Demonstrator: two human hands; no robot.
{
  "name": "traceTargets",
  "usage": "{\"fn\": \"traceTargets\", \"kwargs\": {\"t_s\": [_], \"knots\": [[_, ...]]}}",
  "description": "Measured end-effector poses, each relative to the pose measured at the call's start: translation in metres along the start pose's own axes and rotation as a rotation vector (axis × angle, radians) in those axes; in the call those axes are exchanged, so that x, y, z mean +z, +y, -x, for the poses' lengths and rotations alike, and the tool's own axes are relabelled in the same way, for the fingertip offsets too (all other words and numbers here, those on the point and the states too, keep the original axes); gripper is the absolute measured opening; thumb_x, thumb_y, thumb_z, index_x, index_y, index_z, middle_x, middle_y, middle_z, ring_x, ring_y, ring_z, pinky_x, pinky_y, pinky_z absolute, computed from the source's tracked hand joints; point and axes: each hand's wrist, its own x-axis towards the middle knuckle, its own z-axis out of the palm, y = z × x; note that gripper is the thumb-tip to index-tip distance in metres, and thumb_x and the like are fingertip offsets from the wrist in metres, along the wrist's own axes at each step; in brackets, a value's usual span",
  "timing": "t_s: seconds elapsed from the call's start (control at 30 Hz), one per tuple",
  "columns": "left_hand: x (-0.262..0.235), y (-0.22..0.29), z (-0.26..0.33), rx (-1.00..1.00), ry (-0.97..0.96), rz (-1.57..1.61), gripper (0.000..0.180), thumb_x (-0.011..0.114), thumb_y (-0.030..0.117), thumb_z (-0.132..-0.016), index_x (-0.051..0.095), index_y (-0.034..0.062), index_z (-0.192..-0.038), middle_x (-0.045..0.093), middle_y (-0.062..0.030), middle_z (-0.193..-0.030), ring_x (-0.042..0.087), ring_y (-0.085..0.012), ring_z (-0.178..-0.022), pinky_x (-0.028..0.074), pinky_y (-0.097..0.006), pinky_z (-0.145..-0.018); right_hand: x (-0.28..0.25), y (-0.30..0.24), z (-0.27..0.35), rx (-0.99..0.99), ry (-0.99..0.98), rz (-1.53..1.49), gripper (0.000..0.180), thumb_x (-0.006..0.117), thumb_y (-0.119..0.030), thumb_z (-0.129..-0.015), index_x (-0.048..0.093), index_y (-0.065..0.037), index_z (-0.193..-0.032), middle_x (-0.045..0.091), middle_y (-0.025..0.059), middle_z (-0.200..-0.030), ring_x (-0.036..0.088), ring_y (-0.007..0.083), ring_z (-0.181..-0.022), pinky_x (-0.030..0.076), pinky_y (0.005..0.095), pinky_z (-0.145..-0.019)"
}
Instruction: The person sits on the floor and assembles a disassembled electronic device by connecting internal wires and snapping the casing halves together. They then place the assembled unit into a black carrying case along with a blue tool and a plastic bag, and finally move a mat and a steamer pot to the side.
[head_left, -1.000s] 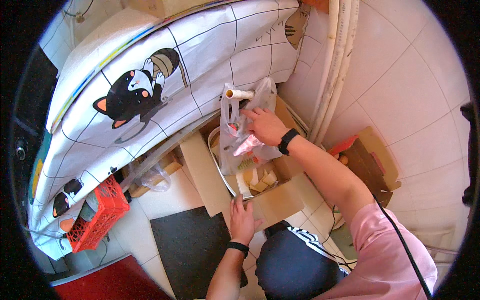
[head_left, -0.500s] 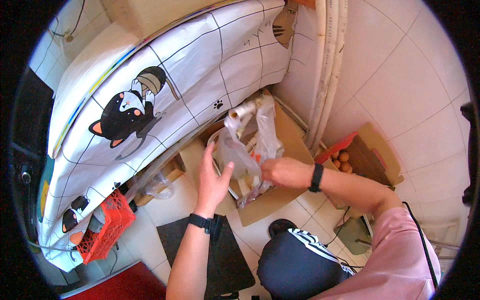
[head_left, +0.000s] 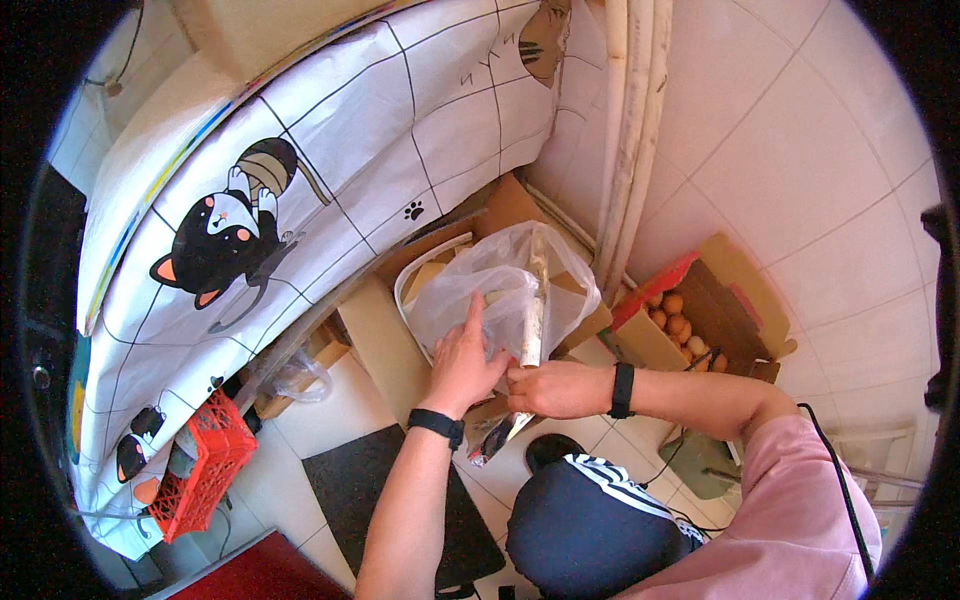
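My right hand [head_left: 560,389] is closed round a long whitish roll with brown patches [head_left: 532,335] that stands up out of a clear plastic bag [head_left: 455,305]. A dark, shiny silvery end [head_left: 493,440] sticks out below that hand; whether it belongs to the same thing I cannot tell. My left hand [head_left: 466,362] lies against the bag's near side, index finger stretched out and thumb apart from it, close to the right hand's fingers. The bag gapes wide over an open cardboard box [head_left: 385,340]. What lies deeper in the bag is blurred by the plastic.
A red-edged carton [head_left: 745,300] holding several brown eggs [head_left: 675,322] stands to the right, beside white wall pipes [head_left: 632,130]. On the left are a red plastic crate [head_left: 205,465] and a cat-print cover [head_left: 340,120]. A dark mat [head_left: 400,510] lies on the tiles.
The bag has opened out wide over the box. The whitish roll now stands upright in my right hand, which has come down nearer. My left hand has moved right, beside it.
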Motion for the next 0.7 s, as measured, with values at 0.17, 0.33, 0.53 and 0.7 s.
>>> {"fn": "traceTargets", "kwargs": {"t_s": [0.17, 0.33, 0.53, 0.7], "knots": [[0.005, 0.017, -0.008, 0.071, 0.166, -0.098, 0.035, 0.076, 0.016, -0.077, 0.069, 0.0019, -0.109, 0.06, -0.015, -0.115, 0.054, -0.0365, -0.114, 0.043, -0.046, -0.098, 0.02, -0.021, 0.007, 0.071, 0.09, -0.058, 0.011, 0.058, -0.01, -0.087, 0.057, -0.004, -0.096, 0.057, 0.0132, -0.097, 0.057, 0.0302, -0.102, 0.053, 0.0413, -0.085], [-0.042, 0.008, 0.015, -0.045, 0.546, 1.013, 0.019, 0.055, 0.024, -0.105, 0.062, 0.0071, -0.1, 0.062, -0.0011, -0.076, 0.055, -0.0119, -0.066, 0.045, -0.027, -0.069, 0.01, -0.025, 0.028, 0.401, -0.028, -0.202, 0.012, 0.056, -0.007, -0.089, 0.058, -0.002, -0.1, 0.062, 0.0171, -0.095, 0.065, 0.0377, -0.093, 0.055, 0.0464, -0.083], [-0.085, 0.003, 0.062, -0.187, 0.218, 1.002, 0.012, 0.055, 0.009, -0.101, 0.053, 0.0054, -0.112, 0.052, 0.0018, -0.072, 0.048, -0.0056, -0.059, 0.049, -0.026, -0.061, -0.061, -0.029, 0.043, 0.533, 0.47, -0.162, 0.023, 0.066, -0.016, -0.088, 0.067, -0.008, -0.109, 0.069, 0.0165, -0.087, 0.068, 0.0377, -0.079, 0.056, 0.047, -0.069], [-0.083, 0.001, 0.061, -0.175, 0.166, 1.044, 0.03, 0.053, 0.007, -0.1, 0.049, 0.0063, -0.13, 0.052, 0.0022, -0.078, 0.046, -0.0066, -0.06, 0.053, -0.03, -0.069, -0.064, 0.019, -0.007, 0.682, 0.379, -0.052, 0.039, 0.067, -0.007, -0.085, 0.063, -0.003, -0.123, 0.068, 0.0216, -0.092, 0.069, 0.0345, -0.089, 0.055, 0.0406, -0.078]]}}
